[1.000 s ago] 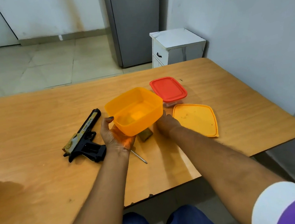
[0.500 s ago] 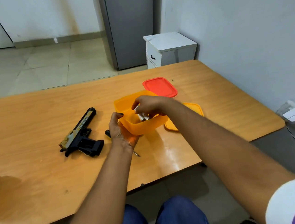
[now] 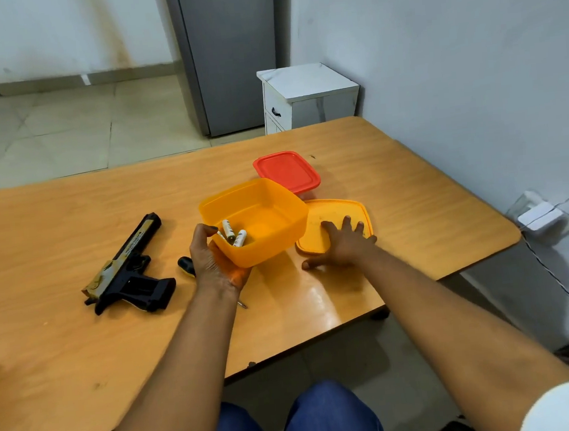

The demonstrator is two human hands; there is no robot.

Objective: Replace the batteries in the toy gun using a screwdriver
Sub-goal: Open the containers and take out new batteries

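The toy gun (image 3: 127, 267) lies flat on its side on the wooden surface (image 3: 63, 337), with its long barrel pointing away from the person and its black grip pointing to the right. It looks like hard plastic, so it is probably light and stiff and will not bend. A good place to take hold of it is the fat black grip, or the long top part. It sits just to the left of the left hand (image 3: 212, 256) and well apart from the right hand (image 3: 340, 241). Neither hand touches it. The left hand is curled around the near corner of the orange tub (image 3: 269, 213) and holds it tipped up. Small white batteries (image 3: 232, 235) lie in the low corner of the tub. They look smooth and round, so they may roll or slip. The right hand is spread flat, fingers wide, pressing on the orange lid (image 3: 334, 211) beside the tub. The screwdriver (image 3: 186, 266) lies on the surface mostly hidden under the left hand, between it and the gun. Only its dark handle end and thin metal tip show.
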